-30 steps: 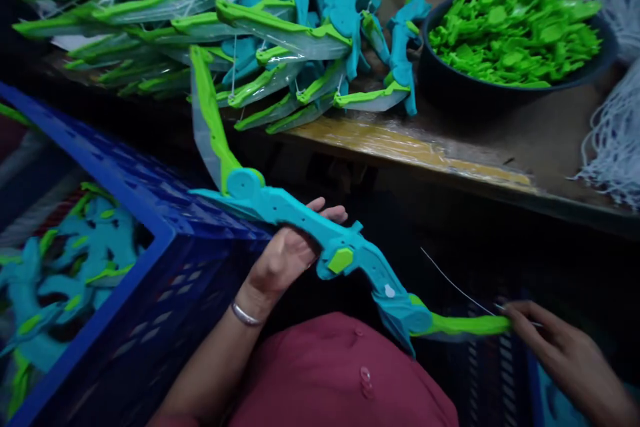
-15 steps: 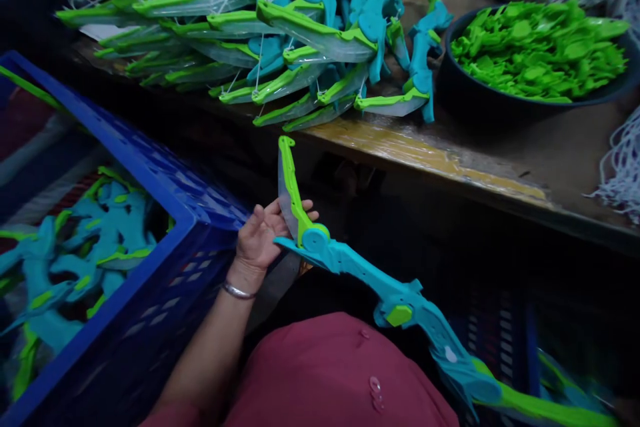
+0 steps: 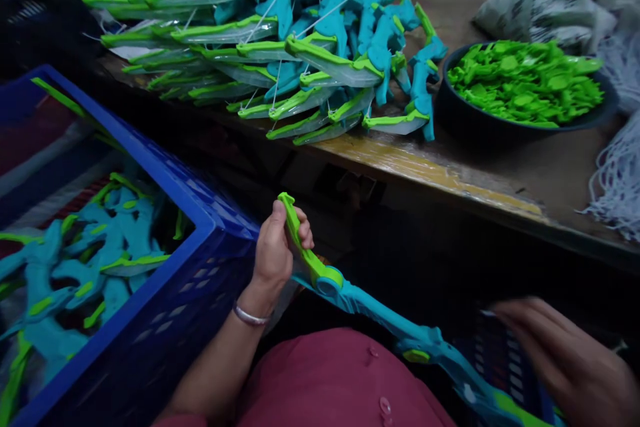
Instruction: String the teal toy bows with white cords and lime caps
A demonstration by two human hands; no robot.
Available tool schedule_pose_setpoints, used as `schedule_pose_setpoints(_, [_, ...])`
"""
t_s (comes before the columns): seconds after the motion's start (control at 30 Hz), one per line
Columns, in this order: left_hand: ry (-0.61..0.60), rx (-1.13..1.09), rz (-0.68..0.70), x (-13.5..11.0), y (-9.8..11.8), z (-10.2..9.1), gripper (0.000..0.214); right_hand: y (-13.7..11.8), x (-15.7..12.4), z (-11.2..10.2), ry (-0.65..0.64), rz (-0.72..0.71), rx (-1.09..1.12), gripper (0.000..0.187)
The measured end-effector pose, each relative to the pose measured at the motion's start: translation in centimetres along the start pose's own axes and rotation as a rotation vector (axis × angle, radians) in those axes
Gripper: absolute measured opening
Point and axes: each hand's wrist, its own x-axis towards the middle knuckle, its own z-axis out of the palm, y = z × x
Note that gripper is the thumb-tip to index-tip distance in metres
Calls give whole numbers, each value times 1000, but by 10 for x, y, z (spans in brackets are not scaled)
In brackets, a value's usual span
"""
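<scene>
My left hand [image 3: 278, 245] is closed round the green limb of a teal and green toy bow [image 3: 370, 317], close to its tip. The bow runs down to the right across my lap. My right hand [image 3: 560, 353] hovers over the bow's lower end at the bottom right; it is smeared by motion and its fingers are not clear. A thin white string end shows just left of that hand.
A blue plastic crate [image 3: 165, 180] at my left holds several more teal bows. On the wooden table [image 3: 450, 167] lies a heap of strung bows [image 3: 300, 47], a dark bowl [image 3: 480, 127] of green parts, white cord [image 3: 617, 180] and a plastic bag [image 3: 545, 0].
The bow has slid down and to the right. My left hand moved from the teal grip up to the green limb and closed on it. My right hand came back into view.
</scene>
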Motion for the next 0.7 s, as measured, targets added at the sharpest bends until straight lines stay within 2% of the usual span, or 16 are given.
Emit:
schedule_pose_setpoints(0.07, [-37,-27,9,-12,4,4,57,-39,42,15,-36,-172,151,13])
schedule_pose_setpoints(0.13, [-93,-66,23,-24,7,8,58,-83,85,28,-12,-283,301,18])
schedule_pose_setpoints(0.2, [-182,-113,46,-35,10,9,59,-124,118,38,-15,-334,445,18])
schedule_pose_setpoints(0.27, [-287,-165,85,-44,9,7,59,-155,136,47,-5,-338,579,17])
schedule_pose_setpoints(0.4, [-440,-246,170,-56,7,-8,60,-186,133,59,3,-365,715,16])
schedule_pose_setpoints(0.47, [-455,-251,190,-61,7,-16,60,-193,122,63,-23,-418,721,17])
schedule_pose_setpoints(0.57, [-407,-226,189,-69,10,-25,60,-203,108,69,-37,-506,701,18])
schedule_pose_setpoints(0.7, [-206,-47,117,-76,9,-36,66,-215,97,76,-14,-490,720,13])
